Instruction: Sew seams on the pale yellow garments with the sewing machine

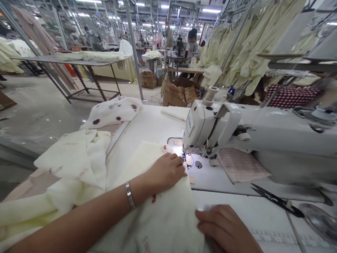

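A pale yellow fabric piece [168, 218] with small red prints lies on the sewing machine table, its upper edge by the lit needle area. My left hand [168, 170] rests palm down on this fabric just left of the presser foot [185, 157], fingers close together and lying on the cloth. At the fabric's right edge, nearer to me, my right hand [223, 225] has its fingers closed on the border; its thumb is hidden. The white sewing machine [210, 126] stands over the far end of the cloth.
Black thread snips [279, 202] lie at the right beside a round metal dish [319, 223]. A pink checked cloth [240, 165] sits under the machine arm. Crumpled yellow fabric [76, 154] and a spotted white cloth [113, 110] are on the left. Garments [247, 45] hang behind.
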A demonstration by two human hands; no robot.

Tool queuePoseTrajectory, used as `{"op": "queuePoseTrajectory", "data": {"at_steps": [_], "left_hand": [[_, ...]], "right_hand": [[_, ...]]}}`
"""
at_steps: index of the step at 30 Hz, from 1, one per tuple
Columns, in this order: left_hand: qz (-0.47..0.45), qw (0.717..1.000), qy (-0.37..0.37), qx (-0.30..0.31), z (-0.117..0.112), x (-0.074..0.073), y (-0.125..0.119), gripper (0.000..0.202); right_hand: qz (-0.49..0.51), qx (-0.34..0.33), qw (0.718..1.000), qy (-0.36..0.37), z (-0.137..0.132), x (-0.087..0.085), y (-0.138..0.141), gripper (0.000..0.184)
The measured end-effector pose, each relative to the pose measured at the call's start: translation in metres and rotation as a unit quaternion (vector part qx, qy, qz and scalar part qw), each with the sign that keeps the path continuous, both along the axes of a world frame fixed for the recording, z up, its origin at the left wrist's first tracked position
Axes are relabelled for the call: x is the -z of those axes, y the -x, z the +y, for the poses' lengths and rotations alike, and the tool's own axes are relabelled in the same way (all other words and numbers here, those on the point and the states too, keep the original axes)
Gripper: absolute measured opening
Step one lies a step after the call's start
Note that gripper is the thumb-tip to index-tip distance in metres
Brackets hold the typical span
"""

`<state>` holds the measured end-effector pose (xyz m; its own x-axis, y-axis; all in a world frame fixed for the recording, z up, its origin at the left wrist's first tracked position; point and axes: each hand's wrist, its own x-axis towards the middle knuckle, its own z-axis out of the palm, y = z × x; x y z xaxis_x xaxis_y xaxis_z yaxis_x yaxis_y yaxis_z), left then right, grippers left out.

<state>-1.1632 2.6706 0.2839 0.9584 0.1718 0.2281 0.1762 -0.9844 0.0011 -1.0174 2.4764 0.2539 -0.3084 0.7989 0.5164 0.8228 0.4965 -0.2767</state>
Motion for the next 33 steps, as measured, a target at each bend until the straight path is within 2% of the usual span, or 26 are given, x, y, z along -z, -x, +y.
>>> {"op": "queuePoseTrajectory", "data": {"at_steps": [2, 5, 6, 8, 10, 11, 14, 17, 19, 22, 23, 24, 27, 29, 31, 33], "left_hand": [[0.020, 0.999, 0.024, -0.018, -0.014, -0.009, 0.003, 0.032], [0.030, 0.996, 0.069, -0.042, -0.062, -0.016, 0.013, 0.043], [0.027, 0.996, 0.074, -0.048, -0.081, -0.014, 0.017, 0.044], [0.004, 0.995, 0.066, -0.068, -0.112, -0.005, 0.023, 0.029], [-0.033, 0.992, 0.069, -0.100, -0.130, 0.008, 0.027, 0.007], [-0.053, 0.988, 0.083, -0.117, -0.134, 0.012, 0.028, 0.005], [-0.109, 0.975, 0.142, -0.129, -0.135, 0.015, 0.031, 0.011], [-0.154, 0.959, 0.191, -0.141, -0.139, 0.007, 0.032, 0.011], [-0.182, 0.946, 0.211, -0.166, -0.145, 0.004, 0.032, 0.009], [-0.204, 0.945, 0.171, -0.188, -0.148, 0.005, 0.026, 0.059], [-0.204, 0.950, 0.144, -0.188, -0.146, 0.005, 0.024, 0.069], [-0.200, 0.955, 0.117, -0.185, -0.141, 0.005, 0.022, 0.065], [-0.183, 0.972, 0.040, -0.144, -0.122, 0.001, 0.022, 0.012], [-0.142, 0.987, -0.017, -0.074, -0.113, -0.003, 0.028, 0.018], [-0.072, 0.996, -0.050, -0.013, -0.110, -0.004, 0.037, 0.016], [-0.021, 0.999, -0.040, 0.003, -0.113, 0.000, 0.045, 0.018]], "right_hand": [[0.029, 0.011, 0.999, 0.008, 0.002, -0.004, 0.004, 0.018], [0.047, 0.008, 0.999, 0.020, 0.001, -0.004, 0.008, 0.017], [0.051, 0.005, 0.998, 0.032, 0.000, -0.004, 0.008, 0.016], [0.055, -0.011, 0.996, 0.067, -0.002, -0.006, 0.003, 0.016], [0.049, -0.032, 0.994, 0.092, -0.001, -0.008, -0.004, 0.019], [0.042, -0.036, 0.994, 0.095, 0.000, -0.009, -0.007, 0.024], [0.025, -0.037, 0.998, 0.054, 0.008, -0.011, -0.010, 0.033], [0.053, -0.060, 0.997, -0.010, 0.017, -0.011, -0.003, 0.026], [0.067, -0.060, 0.996, -0.027, 0.020, -0.010, 0.004, 0.021], [0.071, -0.027, 0.997, -0.032, 0.022, -0.013, 0.010, 0.017], [0.074, -0.017, 0.996, -0.037, 0.022, -0.014, 0.011, 0.017], [0.078, -0.010, 0.996, -0.047, 0.022, -0.015, 0.011, 0.016], [0.080, -0.023, 0.992, -0.091, 0.019, -0.017, 0.011, 0.017], [0.054, -0.038, 0.993, -0.100, 0.015, -0.016, 0.011, 0.017], [0.013, -0.046, 0.996, -0.078, 0.008, -0.014, 0.011, 0.016], [-0.021, -0.047, 0.997, -0.061, 0.000, -0.011, 0.012, 0.015]]}}
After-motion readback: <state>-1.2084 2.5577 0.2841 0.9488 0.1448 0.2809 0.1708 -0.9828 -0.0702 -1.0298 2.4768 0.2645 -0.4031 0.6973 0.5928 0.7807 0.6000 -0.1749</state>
